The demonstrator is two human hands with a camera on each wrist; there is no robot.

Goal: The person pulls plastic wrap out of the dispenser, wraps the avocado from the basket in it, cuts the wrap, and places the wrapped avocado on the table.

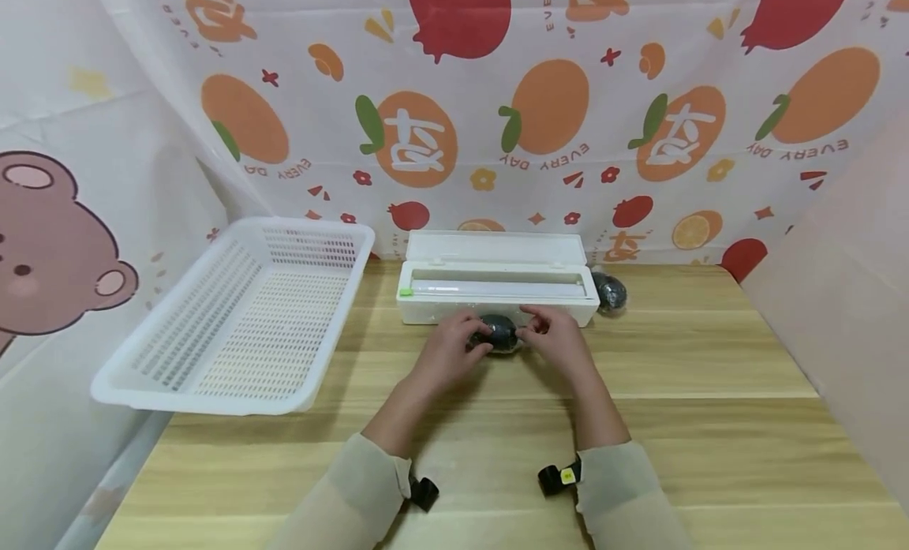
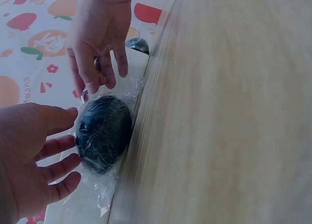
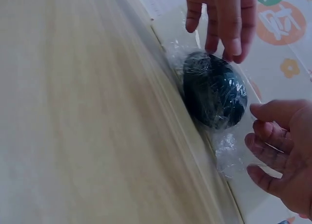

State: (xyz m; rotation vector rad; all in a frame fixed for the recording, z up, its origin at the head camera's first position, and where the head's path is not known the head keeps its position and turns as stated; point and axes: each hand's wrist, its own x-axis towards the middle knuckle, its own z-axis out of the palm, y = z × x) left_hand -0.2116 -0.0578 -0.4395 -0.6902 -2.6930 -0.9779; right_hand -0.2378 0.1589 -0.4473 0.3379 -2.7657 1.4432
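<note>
A dark green oval, much like an avocado (image 1: 500,334), lies on the table wrapped in clear cling film (image 3: 226,151). Loose film gathers at both of its ends. My left hand (image 1: 450,345) is at its left side, fingers relaxed and fingertips right at the wrapped surface in the left wrist view. On the other side is my right hand (image 1: 557,341), its fingers loosely bent and apart beside the bunched film in the right wrist view. Directly behind stands a long white cling film box (image 1: 426,312) with its lid up and a pale roll (image 1: 497,289) inside.
A second dark wrapped oval (image 1: 609,291) sits at the box's right end. To the left stands a large white plastic basket (image 1: 323,337) with slotted walls. A fruit-print sheet (image 1: 490,163) hangs behind the wooden table (image 1: 710,455).
</note>
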